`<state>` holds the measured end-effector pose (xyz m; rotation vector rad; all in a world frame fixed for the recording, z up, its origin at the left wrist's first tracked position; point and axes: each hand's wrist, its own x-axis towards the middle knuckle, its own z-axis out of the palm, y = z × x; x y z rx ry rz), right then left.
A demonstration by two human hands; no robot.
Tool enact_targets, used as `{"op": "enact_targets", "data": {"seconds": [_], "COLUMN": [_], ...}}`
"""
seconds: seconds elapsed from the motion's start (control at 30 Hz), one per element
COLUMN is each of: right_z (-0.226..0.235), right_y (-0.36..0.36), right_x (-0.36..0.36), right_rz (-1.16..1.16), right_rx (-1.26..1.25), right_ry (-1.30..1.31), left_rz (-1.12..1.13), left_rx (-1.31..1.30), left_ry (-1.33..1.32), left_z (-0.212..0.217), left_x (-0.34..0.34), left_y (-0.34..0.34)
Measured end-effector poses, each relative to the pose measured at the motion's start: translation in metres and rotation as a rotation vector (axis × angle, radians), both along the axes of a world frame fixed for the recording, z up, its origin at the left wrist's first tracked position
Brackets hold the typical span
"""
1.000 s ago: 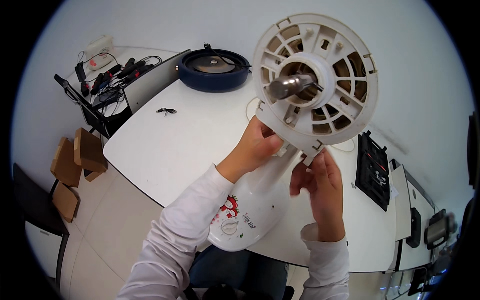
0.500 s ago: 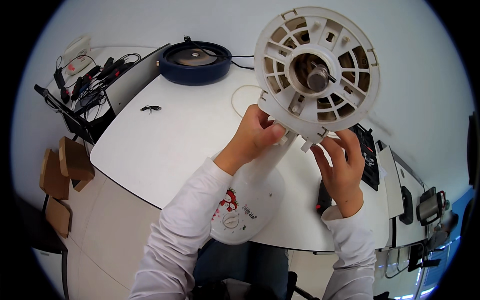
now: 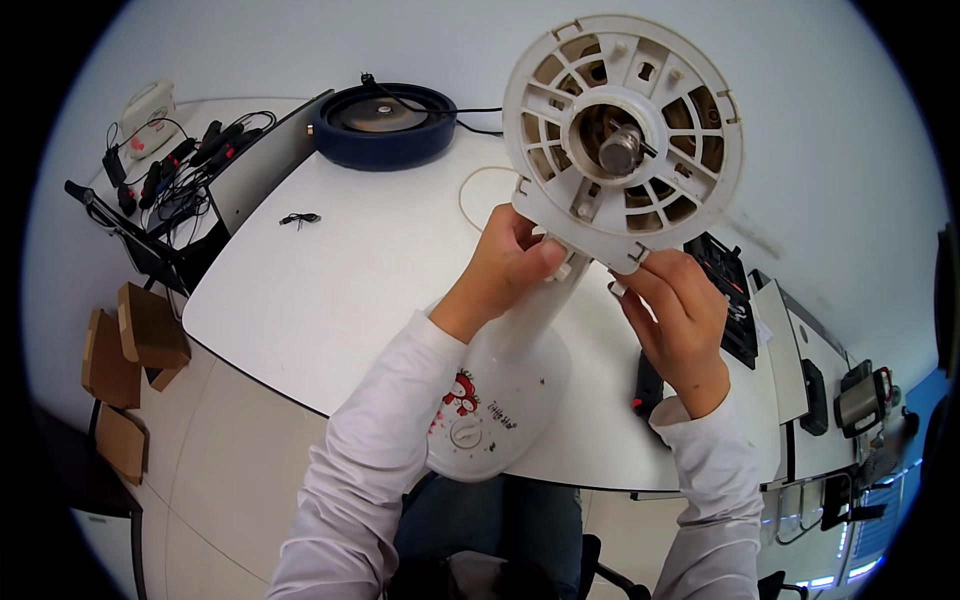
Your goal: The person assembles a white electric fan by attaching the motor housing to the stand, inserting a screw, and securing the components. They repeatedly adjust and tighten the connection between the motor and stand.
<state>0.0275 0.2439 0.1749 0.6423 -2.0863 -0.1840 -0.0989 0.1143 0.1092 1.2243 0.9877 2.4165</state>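
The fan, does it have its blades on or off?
Off. The fan shows only a bare motor shaft and white round rear plate; no blades.

White worktop (image 3: 330, 290), rounded corner toward lower left of frame, surface matte.

On it:
- Round dark-blue disc unit (image 3: 382, 122), upper centre-left, at the far edge; black cable (image 3: 480, 110) runs off it to the right.
- Thin pale cord loop (image 3: 470, 195), centre, just right of mid-surface.
- Small black clip-like item (image 3: 299, 218), centre-left, lying alone, well apart from the disc unit.
- White fan base (image 3: 500, 400), lower centre, resting at the near edge, partly overhanging it.
- Black tool with red spot (image 3: 648, 385), lower right, near the near edge.
- Black tray of bits (image 3: 728, 290), right.

Second surface (image 3: 250, 175) adjoins at upper left; bundle of black cables (image 3: 165, 180) beside it.
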Motion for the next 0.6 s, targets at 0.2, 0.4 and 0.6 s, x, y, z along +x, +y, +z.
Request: {"op": "enact_targets", "data": {"seconds": [0.2,0.4,0.6], "right_z": [-0.006,0.006,-0.003], "right_y": [-0.009,-0.013,-0.018], "right_x": [0.004,0.005,0.013], "right_rz": [0.018,0.226,-0.054], "right_rx": [-0.415,-1.398,-0.458], "right_ry": [-0.225,-0.893,-0.303], "left_rz": [0.018,0.040,0.018], "left_rx": [-0.009,0.007,0.001], "left_ry": [-0.011,-0.015,-0.004], "left_z": [0.000,0.001,0.000], "left_x": [0.002,0.003,0.002], "left_y": [0.000,0.000,-0.002]}}
